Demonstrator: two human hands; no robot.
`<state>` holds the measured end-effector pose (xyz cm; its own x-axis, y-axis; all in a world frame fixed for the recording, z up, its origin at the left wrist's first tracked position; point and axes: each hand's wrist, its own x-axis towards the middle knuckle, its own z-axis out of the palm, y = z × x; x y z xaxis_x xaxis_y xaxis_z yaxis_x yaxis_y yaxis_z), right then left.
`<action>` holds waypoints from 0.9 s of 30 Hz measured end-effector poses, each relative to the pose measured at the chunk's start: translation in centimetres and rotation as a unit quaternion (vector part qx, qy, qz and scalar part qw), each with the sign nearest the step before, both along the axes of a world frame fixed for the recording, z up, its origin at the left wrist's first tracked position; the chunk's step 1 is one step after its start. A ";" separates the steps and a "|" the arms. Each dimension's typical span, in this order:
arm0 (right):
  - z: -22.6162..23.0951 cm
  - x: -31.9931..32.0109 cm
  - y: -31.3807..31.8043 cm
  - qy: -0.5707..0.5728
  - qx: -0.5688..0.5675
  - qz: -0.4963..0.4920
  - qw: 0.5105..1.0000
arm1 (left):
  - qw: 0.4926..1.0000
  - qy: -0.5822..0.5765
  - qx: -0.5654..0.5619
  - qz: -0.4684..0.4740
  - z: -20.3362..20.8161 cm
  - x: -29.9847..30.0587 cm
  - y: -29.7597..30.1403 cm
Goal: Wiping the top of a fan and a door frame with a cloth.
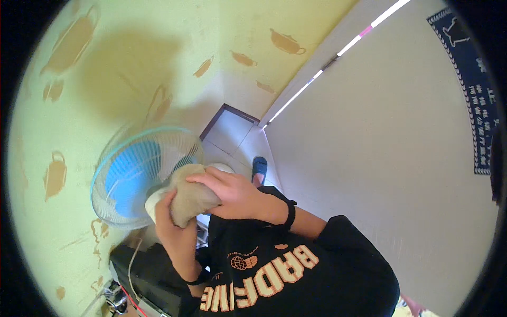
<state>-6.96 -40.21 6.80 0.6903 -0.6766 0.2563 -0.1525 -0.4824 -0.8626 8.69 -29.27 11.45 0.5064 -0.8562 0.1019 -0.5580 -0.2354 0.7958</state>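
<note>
A beige-grey cloth is bunched between my two hands, in front of a fan with blue blades and a light wire guard. Gripping the cloth from the right is my right hand, its fingers bent over the top. My left hand clasps the cloth's left edge, its fingers pointing up. A rounded white part shows beside the left fingers, against the fan guard. The cloth covers much of what lies behind it, so I cannot make out whether it touches the fan.
A yellow patterned wall stands behind the fan. To the right rises a large pale panel with a dark blue hanging cloth. A black case-like object and cables lie lower left. My foot wears a blue slipper on pale floor tiles.
</note>
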 end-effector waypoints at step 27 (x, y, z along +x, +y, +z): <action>-1.6 -21.6 -12.1 -0.120 -0.016 -0.418 0.900 | 0.939 0.043 -0.183 -0.289 -1.8 -20.8 -22.5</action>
